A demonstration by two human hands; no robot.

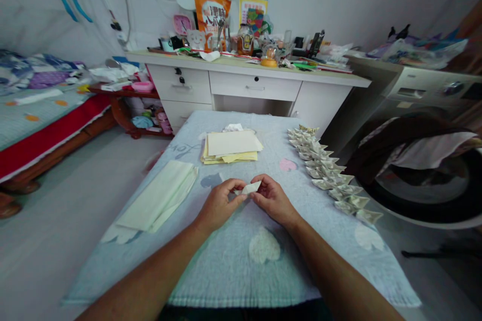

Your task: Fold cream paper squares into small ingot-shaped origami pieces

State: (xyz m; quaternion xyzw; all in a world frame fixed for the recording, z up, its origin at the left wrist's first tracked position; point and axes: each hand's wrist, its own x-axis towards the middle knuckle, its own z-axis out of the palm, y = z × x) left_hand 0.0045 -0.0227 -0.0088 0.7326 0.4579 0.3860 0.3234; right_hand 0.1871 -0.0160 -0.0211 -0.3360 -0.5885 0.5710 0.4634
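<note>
A small folded piece of white paper (251,188) is pinched between my two hands above the middle of the cloth-covered table. My left hand (222,201) grips its left end with thumb and fingers. On the other side, my right hand (274,198) is closed on its right end. Beyond my hands lies a stack of cream and yellow paper sheets (232,144). To the left rests a folded bundle of pale green-white paper (160,195). Along the table's right side runs a row of several folded paper boats (326,163).
A light blue patterned cloth (226,271) covers the table. Behind it stands a white desk (256,85) crowded with jars and an orange snack bag (212,12). At right is a washing machine (425,85) with its door open; a bed (48,110) is at left.
</note>
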